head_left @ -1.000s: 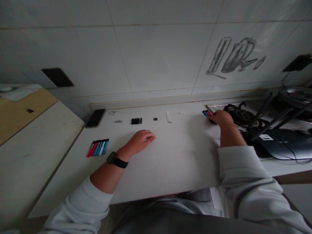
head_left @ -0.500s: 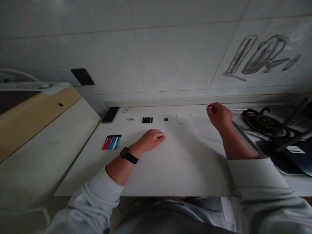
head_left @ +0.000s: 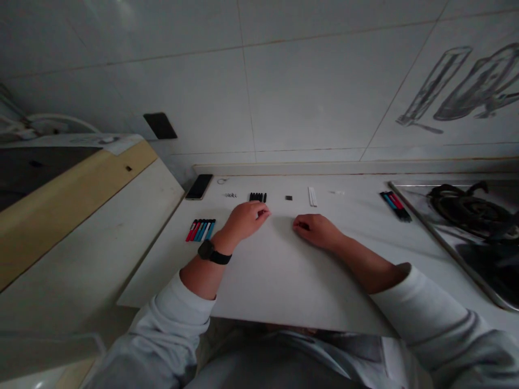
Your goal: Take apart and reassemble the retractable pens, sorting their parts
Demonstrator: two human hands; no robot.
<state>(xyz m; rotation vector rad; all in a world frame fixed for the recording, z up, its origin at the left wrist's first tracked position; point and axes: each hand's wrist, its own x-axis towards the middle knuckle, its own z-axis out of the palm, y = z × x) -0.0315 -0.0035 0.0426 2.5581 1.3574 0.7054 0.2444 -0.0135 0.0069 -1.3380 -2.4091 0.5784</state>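
My left hand [head_left: 243, 219], a black watch on its wrist, rests on the white board [head_left: 284, 281] with its fingers curled and nothing visible in them. The fingertips lie just short of a row of small black pieces [head_left: 258, 197]. My right hand [head_left: 314, 229] lies knuckles-up on the board a little to the right. Its fingers are curled under, and whatever is inside them is hidden. To the left of my left hand lies a row of red, blue and white pens [head_left: 200, 229]. A second bunch of coloured pens [head_left: 395, 205] lies far right, apart from both hands.
Along the wall edge lie a dark phone [head_left: 199, 186], tiny metal bits [head_left: 230, 195], a small black block [head_left: 288, 198], white sticks [head_left: 312, 196] and a small white scrap [head_left: 336, 192]. A gas stove [head_left: 462, 208] stands at the right. A wooden-edged counter [head_left: 81, 183] is at the left.
My right hand left the pens by the stove, lifted, and came down on the board near the middle. My left hand slid forward towards the black pieces. The view swung left.
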